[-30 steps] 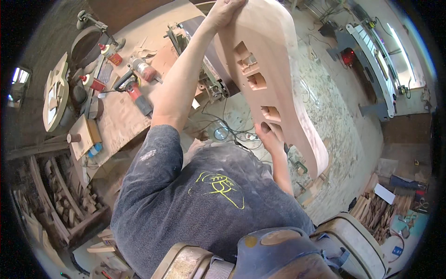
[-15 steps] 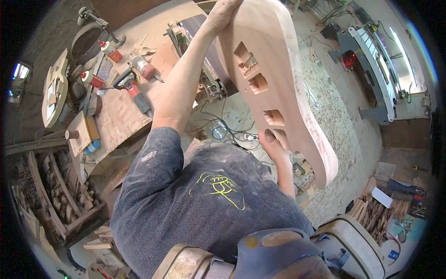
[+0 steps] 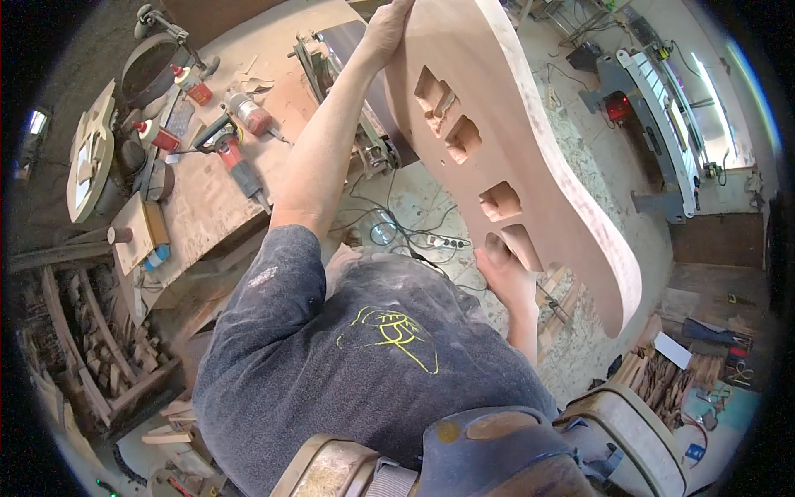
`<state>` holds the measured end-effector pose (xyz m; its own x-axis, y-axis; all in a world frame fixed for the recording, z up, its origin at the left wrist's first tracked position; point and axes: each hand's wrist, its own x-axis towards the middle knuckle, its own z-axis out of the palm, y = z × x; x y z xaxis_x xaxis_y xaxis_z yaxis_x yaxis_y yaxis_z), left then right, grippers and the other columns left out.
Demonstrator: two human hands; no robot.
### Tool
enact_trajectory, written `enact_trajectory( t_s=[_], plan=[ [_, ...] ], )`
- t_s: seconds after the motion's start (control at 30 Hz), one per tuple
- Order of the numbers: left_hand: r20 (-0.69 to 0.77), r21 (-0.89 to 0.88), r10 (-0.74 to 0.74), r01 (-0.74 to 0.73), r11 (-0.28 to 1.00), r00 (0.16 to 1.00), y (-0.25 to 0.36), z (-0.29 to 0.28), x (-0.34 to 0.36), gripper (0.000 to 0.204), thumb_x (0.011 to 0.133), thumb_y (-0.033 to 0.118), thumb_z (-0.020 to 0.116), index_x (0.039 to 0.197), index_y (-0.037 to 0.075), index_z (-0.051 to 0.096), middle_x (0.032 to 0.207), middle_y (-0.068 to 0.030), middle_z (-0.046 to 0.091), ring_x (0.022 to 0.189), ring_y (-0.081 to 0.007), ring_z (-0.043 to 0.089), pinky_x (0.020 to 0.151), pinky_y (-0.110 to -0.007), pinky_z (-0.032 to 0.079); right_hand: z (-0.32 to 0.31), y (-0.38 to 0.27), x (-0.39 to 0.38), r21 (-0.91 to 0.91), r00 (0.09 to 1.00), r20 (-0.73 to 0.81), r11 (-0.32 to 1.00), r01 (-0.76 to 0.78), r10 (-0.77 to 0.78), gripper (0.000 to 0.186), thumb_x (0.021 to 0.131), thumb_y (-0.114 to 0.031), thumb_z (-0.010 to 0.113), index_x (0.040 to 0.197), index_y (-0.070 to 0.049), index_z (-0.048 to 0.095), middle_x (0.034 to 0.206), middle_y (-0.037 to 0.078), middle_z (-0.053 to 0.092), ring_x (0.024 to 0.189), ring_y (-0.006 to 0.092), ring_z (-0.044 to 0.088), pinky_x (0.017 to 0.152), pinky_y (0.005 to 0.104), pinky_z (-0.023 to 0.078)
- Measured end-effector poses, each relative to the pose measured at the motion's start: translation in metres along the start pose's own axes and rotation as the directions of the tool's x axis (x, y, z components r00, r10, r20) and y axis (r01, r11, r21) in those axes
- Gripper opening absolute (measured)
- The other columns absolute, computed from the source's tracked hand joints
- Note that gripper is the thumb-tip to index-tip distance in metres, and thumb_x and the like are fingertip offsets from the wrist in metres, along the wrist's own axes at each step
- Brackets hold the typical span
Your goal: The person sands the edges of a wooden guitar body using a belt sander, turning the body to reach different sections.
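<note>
A bare wooden electric guitar body [image 3: 542, 199], with several routed pockets in its face, is held up at a slant in front of me. Its pale, rounded edge runs along the right side. My left hand [image 3: 387, 33] is closed around the far left edge, its fingers partly hidden behind the wood. Lower down, my right hand [image 3: 507, 269] grips the near left edge beside the lowest cutout, the thumb on the wood and some fingers out of sight.
On the left bench [image 3: 215, 203] lie a red power tool [image 3: 236, 166], a second red tool [image 3: 252, 116], red-and-white bottles [image 3: 192, 85] and another guitar body [image 3: 91, 157]. Behind my forearm is a machine with a belt [image 3: 373, 141]. Cables [image 3: 397, 219] cross the floor; wood strips [image 3: 646, 381] are stacked right.
The guitar body's near end has swung to the right, and its face is turned slightly. My right hand has shifted a little right and down with it; both hands keep their hold.
</note>
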<state>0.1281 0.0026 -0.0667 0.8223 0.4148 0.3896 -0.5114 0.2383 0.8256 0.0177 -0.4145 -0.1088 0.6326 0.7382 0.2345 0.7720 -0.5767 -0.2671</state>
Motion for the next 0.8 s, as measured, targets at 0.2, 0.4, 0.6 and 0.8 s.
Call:
enact_trajectory(
  t_s=[0.2,0.4,0.6,0.8],
  plan=[
    [-0.007,-0.137,0.007,-0.008,0.991,1.000,0.000,-0.002,-0.005,0.075,0.098,0.063,0.045,0.142,0.003,0.050,0.143,-0.0122,0.054,0.130,-0.0223,0.051,0.112,-0.037,0.037,-0.027,-0.006,0.001,0.145,0.949,0.179,0.947,-0.285,0.258,0.048,0.083,-0.034,0.073,0.125,-0.012,0.064,0.121,0.015,0.065,0.113,0.0326,0.063,0.093,0.0423,0.051],
    [-0.106,-0.067,-0.071,0.064,0.996,0.992,-0.001,-0.003,-0.009,0.077,0.098,0.063,0.046,0.141,0.000,0.050,0.141,-0.0136,0.054,0.128,-0.0218,0.052,0.111,-0.036,0.039,-0.056,-0.019,0.008,0.268,0.965,0.082,0.927,-0.264,0.251,0.053,0.077,-0.025,0.079,0.124,-0.006,0.063,0.119,0.018,0.066,0.111,0.0353,0.064,0.091,0.0432,0.052],
    [-0.200,-0.201,-0.097,0.056,0.978,0.975,-0.015,-0.014,-0.007,0.075,0.096,0.063,0.050,0.139,0.001,0.053,0.137,-0.0126,0.058,0.124,-0.0209,0.056,0.107,-0.036,0.044,-0.081,-0.029,0.016,0.267,0.980,0.051,0.943,-0.198,0.191,0.057,0.073,-0.022,0.080,0.123,-0.001,0.062,0.112,0.020,0.068,0.105,0.0347,0.067,0.088,0.0424,0.053],
    [-0.185,-0.327,-0.138,0.072,0.942,0.973,-0.022,-0.016,-0.010,0.077,0.095,0.064,0.051,0.139,0.002,0.052,0.136,-0.0117,0.059,0.121,-0.0218,0.058,0.106,-0.037,0.045,-0.101,-0.029,0.019,0.192,0.975,0.036,0.956,-0.223,0.220,0.059,0.071,-0.021,0.081,0.123,0.002,0.062,0.104,0.022,0.071,0.096,0.0308,0.071,0.083,0.0385,0.055]
  ],
)
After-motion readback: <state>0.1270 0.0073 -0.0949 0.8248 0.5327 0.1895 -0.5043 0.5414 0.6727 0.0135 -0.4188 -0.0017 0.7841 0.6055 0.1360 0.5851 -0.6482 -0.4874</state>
